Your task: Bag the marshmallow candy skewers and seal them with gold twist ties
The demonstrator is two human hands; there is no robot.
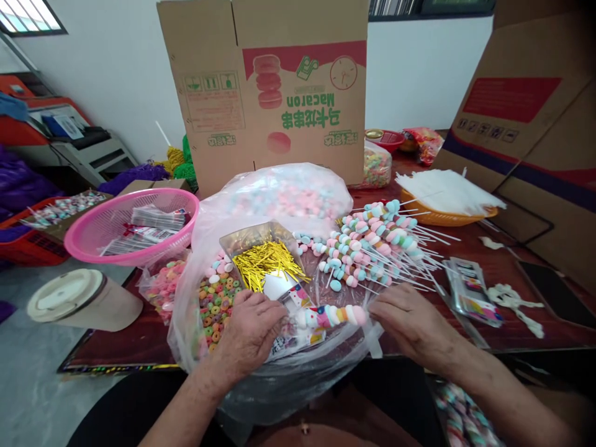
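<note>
A marshmallow skewer (342, 315) with pink, white, yellow and blue pieces lies sideways between my hands, its left part inside a printed plastic sleeve (298, 320). My left hand (251, 326) is closed on the left side of the sleeve. Closed at the skewer's right end is my right hand (410, 320); its fingers hide the stick. Just beyond the hands, gold twist ties (267, 264) fill a small open box (242, 236). Ring-shaped coloured candies (216, 310) lie in the large clear plastic bag (179, 323) to the left. Finished-looking marshmallow skewers (372, 245) are piled at the right.
A pink basket (77, 239) of flat sleeves and a lidded cup (107, 304) stand left. Behind rises a cardboard box (209, 149). To the right are an orange basket (442, 217) of white sticks, packed sleeves (470, 292) and a dark phone-like slab (559, 292).
</note>
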